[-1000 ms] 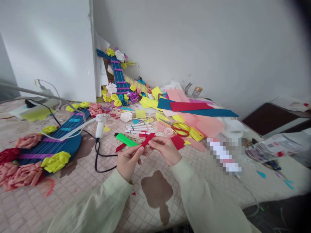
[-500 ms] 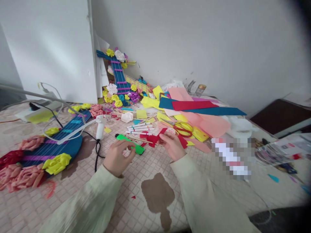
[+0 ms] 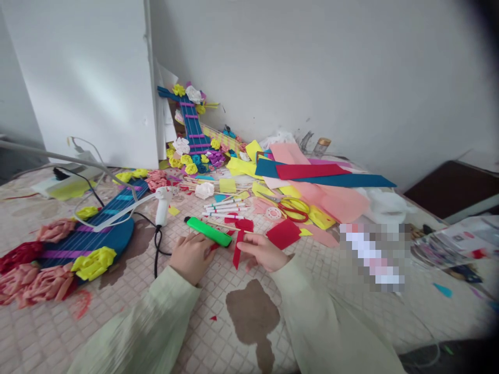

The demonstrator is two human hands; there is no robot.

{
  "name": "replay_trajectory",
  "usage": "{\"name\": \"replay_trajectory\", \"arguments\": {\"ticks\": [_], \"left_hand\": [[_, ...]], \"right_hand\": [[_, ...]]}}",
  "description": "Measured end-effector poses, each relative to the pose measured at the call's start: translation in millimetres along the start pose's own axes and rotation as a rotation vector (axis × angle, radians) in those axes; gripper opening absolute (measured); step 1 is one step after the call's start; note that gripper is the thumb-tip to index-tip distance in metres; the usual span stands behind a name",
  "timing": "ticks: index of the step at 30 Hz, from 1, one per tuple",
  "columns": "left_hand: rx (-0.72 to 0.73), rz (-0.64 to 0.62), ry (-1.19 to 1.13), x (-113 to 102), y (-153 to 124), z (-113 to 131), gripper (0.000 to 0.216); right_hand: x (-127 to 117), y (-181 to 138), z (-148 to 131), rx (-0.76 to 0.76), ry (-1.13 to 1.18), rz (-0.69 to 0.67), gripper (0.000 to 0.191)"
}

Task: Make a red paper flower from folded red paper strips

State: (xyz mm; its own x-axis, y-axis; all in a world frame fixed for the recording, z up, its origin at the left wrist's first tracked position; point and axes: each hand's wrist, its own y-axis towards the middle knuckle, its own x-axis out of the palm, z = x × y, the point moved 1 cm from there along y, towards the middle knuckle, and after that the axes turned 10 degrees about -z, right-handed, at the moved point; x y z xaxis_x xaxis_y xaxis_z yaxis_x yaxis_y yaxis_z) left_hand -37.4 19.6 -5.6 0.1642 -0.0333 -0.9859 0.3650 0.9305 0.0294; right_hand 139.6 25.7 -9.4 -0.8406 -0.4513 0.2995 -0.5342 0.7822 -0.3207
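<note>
My right hand [image 3: 265, 253] pinches a narrow red paper strip [image 3: 237, 250], which hangs upright from the fingertips. To its left, my left hand [image 3: 192, 258] rests low over the table with its fingers drawn together. A bit of red shows at those fingertips, too small to make out. Just beyond the left fingers lies a bright green tool [image 3: 209, 231] with a black end, which looks like a utility knife. A thin wooden stick [image 3: 218, 224] and red paper scraps [image 3: 245, 225] lie behind it. A larger red paper piece [image 3: 285, 235] is beyond my right hand.
A blue paper guitar [image 3: 120, 228] with paper flowers lies left, near a white glue gun [image 3: 162, 208] on a black cord. Markers [image 3: 224, 209], scissors [image 3: 292, 208] and coloured paper sheets [image 3: 331, 195] spread behind my hands. A second decorated guitar [image 3: 191, 122] leans at the back.
My right hand has come down, nearer and slightly left, now with the red strip in its fingers. The left hand has lowered beside the green tool. The larger red piece is more exposed.
</note>
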Motion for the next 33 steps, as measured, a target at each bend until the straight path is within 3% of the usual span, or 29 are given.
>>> {"name": "replay_trajectory", "arguments": {"ticks": [6, 13, 21, 26, 33], "left_hand": [[-0.032, -0.029, 0.010, -1, 0, 1, 0.018], [0.023, -0.129, -0.080, -7, -8, 6, 0.014], [0.130, -0.123, -0.139, 6, -5, 14, 0.023], [0.157, -0.094, -0.178, 12, -7, 20, 0.016], [0.130, 0.009, -0.455, 2, -4, 23, 0.011]], "right_hand": [[-2, 9, 3, -0.100, 0.188, 0.036, 0.012], [-8, 9, -4, -0.096, 0.253, 0.059, 0.011], [-23, 6, -10, -0.213, 0.204, 0.135, 0.011], [-26, 3, -11, -0.229, 0.200, 0.169, 0.014], [-30, 0, -15, -0.332, 0.084, 0.200, 0.019]]}}
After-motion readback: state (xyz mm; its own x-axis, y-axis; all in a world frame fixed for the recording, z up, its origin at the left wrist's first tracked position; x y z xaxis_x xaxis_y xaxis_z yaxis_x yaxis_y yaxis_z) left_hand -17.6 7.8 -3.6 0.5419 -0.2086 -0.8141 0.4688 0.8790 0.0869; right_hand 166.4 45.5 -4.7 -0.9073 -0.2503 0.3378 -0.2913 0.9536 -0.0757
